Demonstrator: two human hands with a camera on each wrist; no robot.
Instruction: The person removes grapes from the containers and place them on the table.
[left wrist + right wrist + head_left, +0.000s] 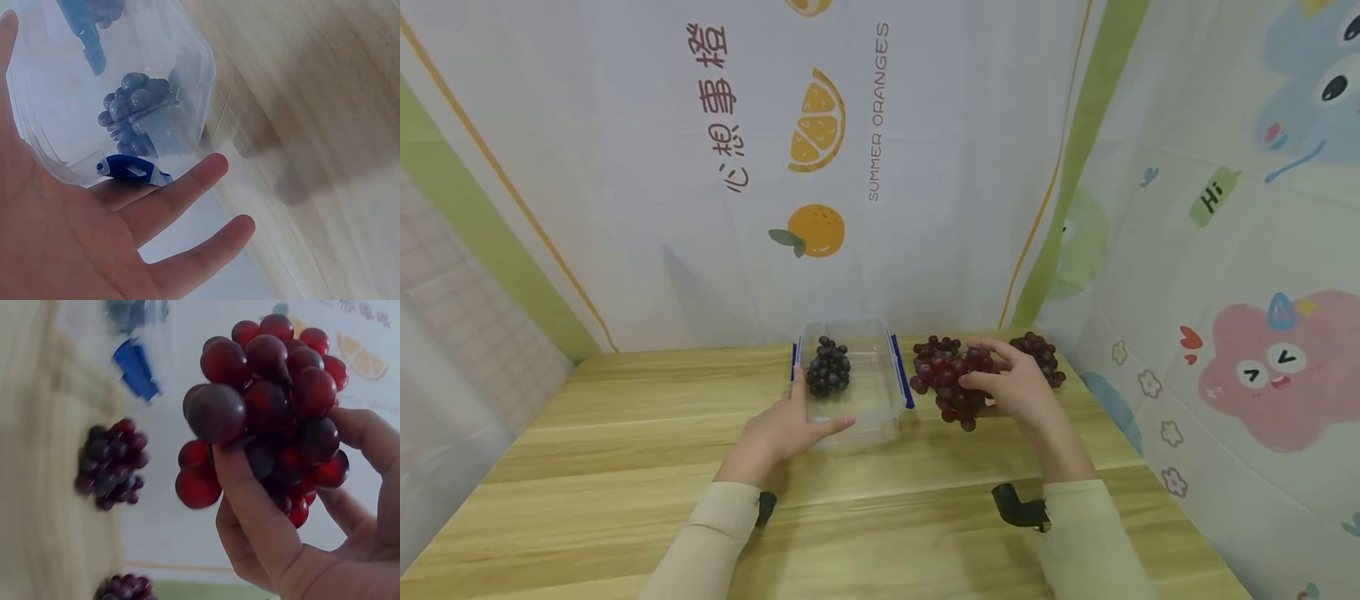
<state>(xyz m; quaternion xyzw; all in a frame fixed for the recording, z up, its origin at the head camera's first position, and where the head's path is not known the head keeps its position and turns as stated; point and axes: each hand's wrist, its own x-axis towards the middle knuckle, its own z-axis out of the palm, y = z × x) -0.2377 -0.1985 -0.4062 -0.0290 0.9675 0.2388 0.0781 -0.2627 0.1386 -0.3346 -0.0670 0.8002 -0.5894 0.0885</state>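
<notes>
My right hand [1018, 387] holds a bunch of red grapes [951, 379], its fingers and thumb round the fruit in the right wrist view, with the bunch raised off the table. To its left stands a clear plastic container [872, 367] with blue side latches; a bunch of dark grapes [828, 371] lies in its left part. My left hand [782, 429] is at the container's near left corner, fingers along the left side and thumb across the front. In the left wrist view its fingers are extended, beside a blue latch [128, 170].
Two more red bunches rest on the wooden table [647, 433]: one bunch [112, 464] behind the held one, another bunch [1037, 357] at the right. A printed curtain [962, 167] hangs behind the table, and a patterned sheet [1195, 250] borders its right side.
</notes>
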